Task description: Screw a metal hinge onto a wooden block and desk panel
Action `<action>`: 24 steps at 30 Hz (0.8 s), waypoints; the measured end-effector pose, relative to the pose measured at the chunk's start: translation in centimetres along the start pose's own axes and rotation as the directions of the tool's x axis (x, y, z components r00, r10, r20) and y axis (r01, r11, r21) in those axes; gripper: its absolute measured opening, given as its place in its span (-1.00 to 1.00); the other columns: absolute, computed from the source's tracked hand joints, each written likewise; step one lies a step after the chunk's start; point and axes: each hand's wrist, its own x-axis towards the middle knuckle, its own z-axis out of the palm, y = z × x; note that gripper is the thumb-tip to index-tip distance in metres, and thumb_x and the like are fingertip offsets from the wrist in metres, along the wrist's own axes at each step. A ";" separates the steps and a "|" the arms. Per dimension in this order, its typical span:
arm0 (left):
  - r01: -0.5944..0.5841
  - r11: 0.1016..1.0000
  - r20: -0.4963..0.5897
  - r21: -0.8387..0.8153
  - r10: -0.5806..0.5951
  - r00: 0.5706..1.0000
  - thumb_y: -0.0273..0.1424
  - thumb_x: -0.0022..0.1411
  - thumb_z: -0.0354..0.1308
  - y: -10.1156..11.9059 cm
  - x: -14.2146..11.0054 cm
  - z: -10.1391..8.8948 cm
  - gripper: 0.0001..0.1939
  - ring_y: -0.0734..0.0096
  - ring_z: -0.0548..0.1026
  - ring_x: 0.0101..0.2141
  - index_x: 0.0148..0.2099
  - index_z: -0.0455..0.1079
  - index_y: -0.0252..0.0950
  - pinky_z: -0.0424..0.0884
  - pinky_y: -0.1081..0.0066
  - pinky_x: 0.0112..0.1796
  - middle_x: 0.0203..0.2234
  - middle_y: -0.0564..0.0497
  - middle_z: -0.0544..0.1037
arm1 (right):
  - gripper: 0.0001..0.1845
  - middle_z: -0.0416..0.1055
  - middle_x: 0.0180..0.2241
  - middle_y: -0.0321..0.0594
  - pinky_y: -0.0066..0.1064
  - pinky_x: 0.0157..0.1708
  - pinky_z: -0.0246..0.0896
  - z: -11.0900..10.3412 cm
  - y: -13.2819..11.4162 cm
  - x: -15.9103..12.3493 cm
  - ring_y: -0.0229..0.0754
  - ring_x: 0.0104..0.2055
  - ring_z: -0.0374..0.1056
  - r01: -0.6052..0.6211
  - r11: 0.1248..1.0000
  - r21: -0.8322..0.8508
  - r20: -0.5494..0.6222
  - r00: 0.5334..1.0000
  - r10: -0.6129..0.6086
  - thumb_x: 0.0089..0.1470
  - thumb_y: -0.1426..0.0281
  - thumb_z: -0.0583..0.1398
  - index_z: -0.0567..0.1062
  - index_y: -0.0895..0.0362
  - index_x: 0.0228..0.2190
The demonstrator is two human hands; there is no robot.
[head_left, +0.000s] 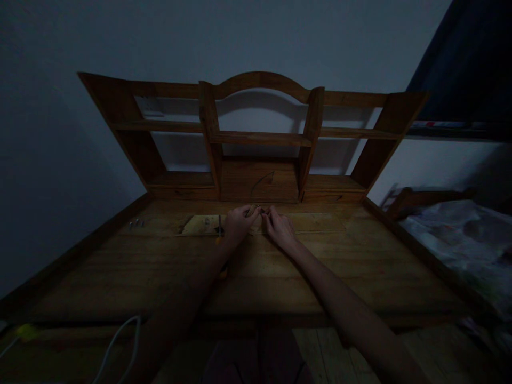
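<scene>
My left hand [239, 225] is closed in a pinch above the desk, close to the hutch. Beside it, my right hand [280, 228] is closed too, thumb and fingers pressed together. A small dark piece [261, 210] lies between the two sets of fingertips; the dim light hides its kind. Under the hands stretches a flat pale strip [316, 222], its left end ragged and stained. What looks like a screwdriver [220, 241], with a thin shaft and a yellow-and-black handle, lies partly hidden by my left forearm. Several small screws [136, 222] rest on the desk at left.
A wooden hutch [260, 140] with open shelves stands along the desk's [340, 272] back edge. Raised wooden rims border both sides. A white cable [116, 338] hangs at the front left. Pale plastic-like sheeting [452, 234] lies beyond the right rim.
</scene>
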 end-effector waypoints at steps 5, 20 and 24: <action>0.000 1.000 -0.009 -0.022 0.000 1.000 0.00 0.24 0.08 -0.1 0.0 0.2 -0.52 0.53 0.14 -0.56 -0.53 0.32 -0.28 -0.04 0.43 -0.47 -0.65 0.13 0.20 | -0.71 0.58 -0.32 -0.15 -0.40 -0.35 0.09 0.1 0.0 0.0 -0.10 -0.34 0.50 0.010 1.000 0.026 -0.014 1.000 -0.010 0.38 0.24 -0.05 0.33 0.11 -0.04; 0.012 1.000 0.012 0.004 -0.012 1.000 -0.01 0.24 0.08 0.3 0.0 -0.4 -0.51 0.52 0.11 -0.56 -0.54 0.29 -0.28 -0.03 0.43 -0.46 -0.66 0.14 0.18 | -0.55 0.57 -0.35 -0.10 -0.36 -0.33 0.13 0.6 0.3 0.2 -0.05 -0.32 0.50 -0.031 0.999 -0.030 0.040 0.999 0.033 0.40 0.14 -0.15 0.42 0.10 -0.10; 0.023 1.000 0.007 0.007 -0.023 1.000 -0.01 0.24 0.09 0.1 0.0 -0.2 -0.52 0.52 0.10 -0.56 -0.53 0.34 -0.28 -0.04 0.43 -0.46 -0.65 0.13 0.21 | -0.62 0.58 -0.33 -0.13 -0.38 -0.34 0.10 0.6 0.3 0.1 -0.09 -0.33 0.49 -0.004 1.000 0.013 0.008 1.000 0.004 0.39 0.16 -0.11 0.37 0.09 -0.09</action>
